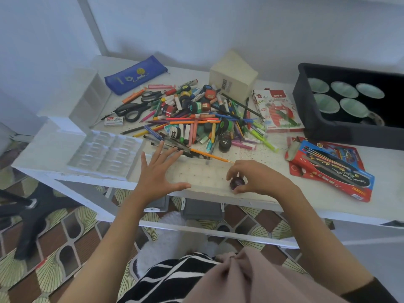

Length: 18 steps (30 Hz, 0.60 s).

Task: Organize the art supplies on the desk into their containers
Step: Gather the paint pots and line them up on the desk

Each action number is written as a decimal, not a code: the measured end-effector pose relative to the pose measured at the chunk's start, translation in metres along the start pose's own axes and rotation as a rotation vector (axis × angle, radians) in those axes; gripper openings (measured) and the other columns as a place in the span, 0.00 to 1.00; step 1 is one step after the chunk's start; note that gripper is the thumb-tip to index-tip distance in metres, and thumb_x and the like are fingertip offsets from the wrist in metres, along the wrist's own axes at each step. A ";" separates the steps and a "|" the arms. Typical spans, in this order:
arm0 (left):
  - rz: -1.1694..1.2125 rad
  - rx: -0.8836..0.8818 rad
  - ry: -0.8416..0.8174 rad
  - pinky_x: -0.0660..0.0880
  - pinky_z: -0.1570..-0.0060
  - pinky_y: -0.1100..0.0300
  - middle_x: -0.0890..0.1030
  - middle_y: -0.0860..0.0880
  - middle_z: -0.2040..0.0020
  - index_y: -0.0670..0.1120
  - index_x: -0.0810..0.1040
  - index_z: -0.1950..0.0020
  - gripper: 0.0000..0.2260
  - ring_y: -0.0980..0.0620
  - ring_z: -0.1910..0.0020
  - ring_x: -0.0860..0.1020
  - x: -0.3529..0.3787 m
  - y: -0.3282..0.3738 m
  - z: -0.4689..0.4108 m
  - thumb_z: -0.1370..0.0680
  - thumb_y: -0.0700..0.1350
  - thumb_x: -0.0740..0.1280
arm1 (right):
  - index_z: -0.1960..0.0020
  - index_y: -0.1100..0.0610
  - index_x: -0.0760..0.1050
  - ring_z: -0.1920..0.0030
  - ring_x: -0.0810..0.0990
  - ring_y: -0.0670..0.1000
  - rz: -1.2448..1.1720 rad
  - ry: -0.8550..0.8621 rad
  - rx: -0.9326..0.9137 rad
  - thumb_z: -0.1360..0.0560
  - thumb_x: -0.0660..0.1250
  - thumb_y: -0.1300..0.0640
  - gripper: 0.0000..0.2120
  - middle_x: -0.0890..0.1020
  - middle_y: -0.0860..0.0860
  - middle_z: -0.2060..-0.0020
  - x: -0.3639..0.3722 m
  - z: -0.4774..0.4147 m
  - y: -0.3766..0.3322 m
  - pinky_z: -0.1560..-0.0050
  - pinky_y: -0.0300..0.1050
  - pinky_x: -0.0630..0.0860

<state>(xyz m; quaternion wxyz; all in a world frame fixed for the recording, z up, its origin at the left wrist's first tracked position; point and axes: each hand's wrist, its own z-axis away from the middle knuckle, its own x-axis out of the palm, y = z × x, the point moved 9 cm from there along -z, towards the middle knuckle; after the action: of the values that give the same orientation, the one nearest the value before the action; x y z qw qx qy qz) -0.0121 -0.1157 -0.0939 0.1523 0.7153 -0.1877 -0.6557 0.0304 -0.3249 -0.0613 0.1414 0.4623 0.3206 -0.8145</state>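
Paint pot [237, 183] pinched in the right hand [251, 178], over the clear tray [205, 174] at the desk's [317, 195] front edge.
Small, round, dark purple, glossy-lidded; it looked light and rigid, perhaps slick, best taken by its sides. The left hand [157, 171] lay spread, holding nothing.

White desk [328, 206], pale wall [218, 22], patterned brn/grn floor [72, 232], blk chair base [30, 215]

- counter [328, 202] is showing matt white paint, speckled
- pencil pouch [135, 74] is looking like blue cloth
- tray [105, 152] is reading as clear glossy plastic
- bin [328, 130] is looking matt black plastic
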 end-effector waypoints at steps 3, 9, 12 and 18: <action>0.025 -0.006 0.006 0.32 0.31 0.41 0.60 0.57 0.25 0.56 0.61 0.26 0.47 0.61 0.25 0.38 0.000 0.000 0.000 0.40 0.79 0.56 | 0.48 0.51 0.78 0.51 0.77 0.47 -0.011 -0.027 0.005 0.27 0.70 0.56 0.09 0.80 0.46 0.51 -0.001 0.001 0.000 0.47 0.46 0.76; 0.044 0.000 0.016 0.31 0.32 0.42 0.60 0.58 0.25 0.56 0.62 0.26 0.49 0.62 0.25 0.38 0.000 -0.001 0.001 0.41 0.81 0.52 | 0.49 0.54 0.78 0.49 0.78 0.50 0.010 -0.062 0.036 0.26 0.67 0.62 0.07 0.81 0.50 0.49 -0.001 -0.004 -0.002 0.48 0.45 0.75; 0.053 -0.003 0.020 0.31 0.32 0.41 0.60 0.58 0.25 0.57 0.62 0.26 0.48 0.62 0.25 0.39 0.000 -0.002 0.000 0.41 0.81 0.54 | 0.50 0.56 0.78 0.50 0.78 0.51 0.025 -0.072 0.064 0.27 0.68 0.64 0.07 0.81 0.51 0.51 -0.002 -0.008 -0.003 0.50 0.45 0.75; 0.047 0.004 -0.003 0.31 0.32 0.40 0.59 0.59 0.25 0.59 0.60 0.26 0.47 0.63 0.26 0.37 0.003 -0.003 -0.001 0.40 0.80 0.54 | 0.58 0.52 0.77 0.59 0.78 0.46 -0.063 0.221 0.014 0.27 0.69 0.61 0.05 0.80 0.45 0.61 -0.045 -0.011 -0.004 0.54 0.44 0.77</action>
<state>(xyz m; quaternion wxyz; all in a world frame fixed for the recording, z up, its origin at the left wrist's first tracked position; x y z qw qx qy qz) -0.0111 -0.1143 -0.0976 0.1658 0.7099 -0.2060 -0.6527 0.0594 -0.3173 -0.0259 0.0764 0.5399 0.3428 -0.7650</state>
